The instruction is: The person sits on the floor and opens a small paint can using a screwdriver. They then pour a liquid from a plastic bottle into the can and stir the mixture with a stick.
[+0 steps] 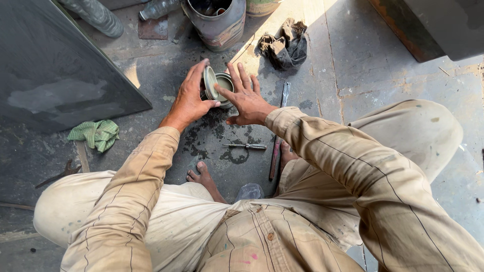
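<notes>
Head view: lid (209, 82) tilted at tin (225, 84) rim.

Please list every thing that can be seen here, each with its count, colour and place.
small tin: one, grey-green, on the floor between the hands
lid: one, grey-green, tilted at the tin
large can: one, grey metal, top centre
dark rag: one, right of the large can
green cloth: one, left floor
screwdriver: one, floor before the feet
panel: one, dark, upper left
left hand: holds the lid
right hand: on the tin
</notes>
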